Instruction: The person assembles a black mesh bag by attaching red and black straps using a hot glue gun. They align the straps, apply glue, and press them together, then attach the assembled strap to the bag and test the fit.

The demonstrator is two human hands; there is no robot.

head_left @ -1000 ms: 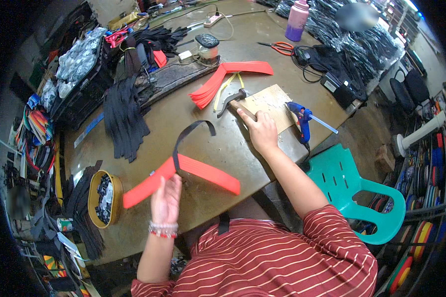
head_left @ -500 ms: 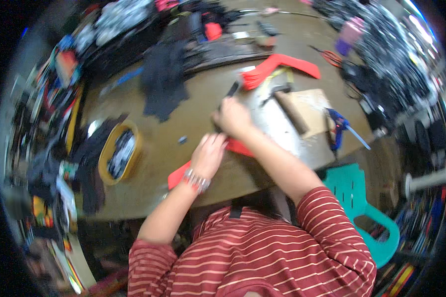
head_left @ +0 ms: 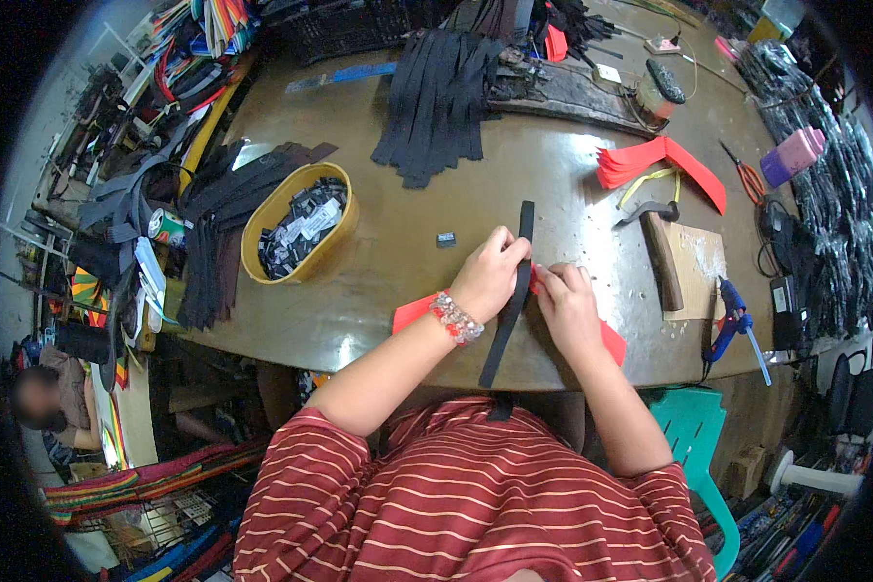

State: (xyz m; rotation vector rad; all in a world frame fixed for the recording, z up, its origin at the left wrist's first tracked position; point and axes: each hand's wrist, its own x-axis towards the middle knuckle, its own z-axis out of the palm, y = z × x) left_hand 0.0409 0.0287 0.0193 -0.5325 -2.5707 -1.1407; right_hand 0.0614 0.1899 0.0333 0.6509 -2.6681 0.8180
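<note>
A long black strap (head_left: 502, 344) lies between my hands, running from above them down toward the table's near edge. My left hand (head_left: 490, 276), with a beaded bracelet at the wrist, is closed, its fingertips pinching the strap's upper part. My right hand (head_left: 568, 308) is closed just right of the strap, thumb and fingers at a small patch of red material (head_left: 535, 281). Beneath the hands and forearms lies red material; a left piece (head_left: 412, 313) and a right piece (head_left: 612, 342) show. Whether they join is hidden. A small dark label (head_left: 445, 240) lies beyond my left hand.
Left stands a yellow tub (head_left: 349, 209) of dark labels. Black strips (head_left: 436, 107) lie at the back. To the right are folded red strips (head_left: 664, 160), a hammer (head_left: 662, 262) on a board, a blue glue gun (head_left: 733, 315) and orange-handled scissors (head_left: 750, 179). A green chair (head_left: 689, 427) stands at the near right.
My right hand has moved from beyond my left hand to its right side. The black strap now runs lengthwise between both hands. The whole view has shifted, with the table's things appearing farther right.
</note>
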